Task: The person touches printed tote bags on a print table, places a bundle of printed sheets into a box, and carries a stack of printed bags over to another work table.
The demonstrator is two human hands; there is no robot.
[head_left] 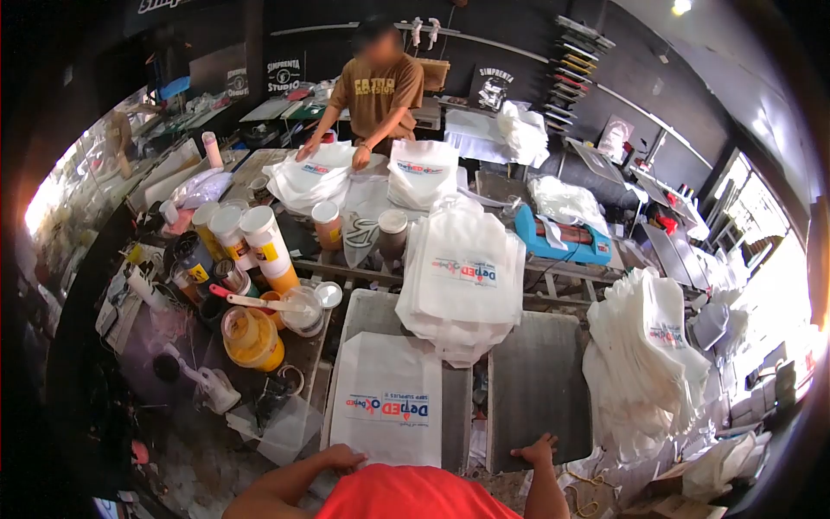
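and here at seven o'clock is the left hand (343,457), fingers curled in at the near edge of the printed white bag (386,389); whether they pinch the fabric, i cannot tell. that bag lies flat toward six o'clock, blue and red lettering near its right side, spread over the left grey board (361,313). across to five o'clock, the right hand (538,451) is open, fingers splayed, down at the near edge of the dark right board (540,381).

dead centre, a thick pile of white bags (458,277) overlaps the far ends of both boards, a print showing on top. at four o'clock, a big slumping heap of bags (635,372) sits just beside the dark board. blue machine (562,235) at three o'clock! over at eight, a yellow tub (253,339) stands open, a red-handled tool (251,300) lying across beside it, and white containers (259,229) crowd in toward nine.

up between eleven and twelve, a co-worker in a brown shirt (377,91) leans in, both hands down by a bag stack (309,180), a second stack (424,173) at twelve.
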